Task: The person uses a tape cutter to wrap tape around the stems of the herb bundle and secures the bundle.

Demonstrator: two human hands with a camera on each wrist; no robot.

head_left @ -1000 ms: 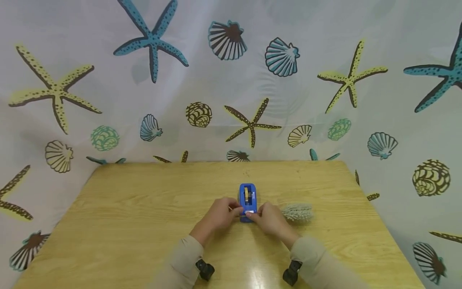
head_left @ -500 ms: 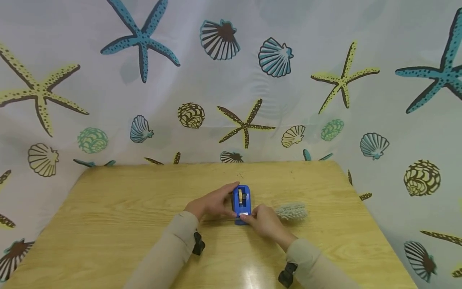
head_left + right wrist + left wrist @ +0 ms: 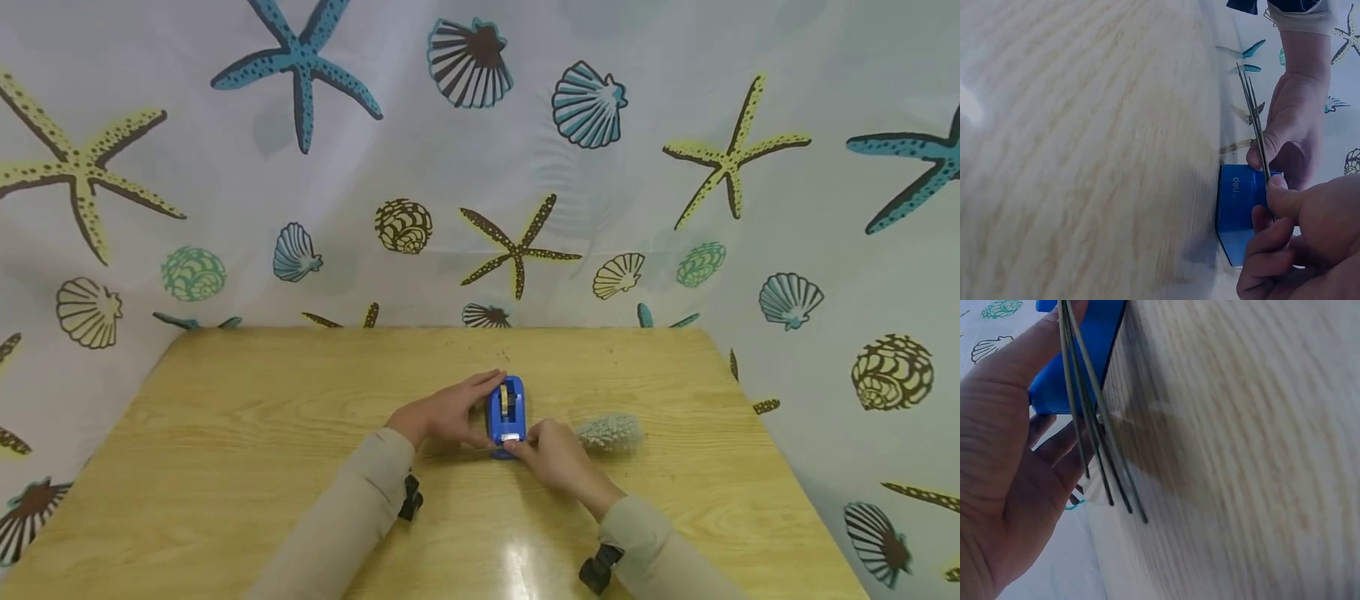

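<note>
A blue tape dispenser [image 3: 517, 417] stands on the table, a yellowish roll of tape in its top. My left hand [image 3: 448, 414] grips its left side, thumb near the front end and fingers reaching toward the back. In front of the dispenser, my right hand [image 3: 558, 454] pinches the thin stems [image 3: 1254, 112] of a dried grass bunch between thumb and fingers. Its pale, fluffy heads [image 3: 611, 432] stick out to the right of that hand. Loose stem ends [image 3: 1100, 437] spread past my left thumb in the left wrist view. Stems cross close by the dispenser's front edge.
The wooden table [image 3: 300, 383] extends around both hands. A cloth [image 3: 420, 158] printed with starfish and shells hangs behind it and along the sides. Black wrist mounts [image 3: 597, 568] sit at the sleeve cuffs.
My left hand has gone from the stems at the dispenser's front to a grip along its left side. My right hand keeps its pinch on the stems.
</note>
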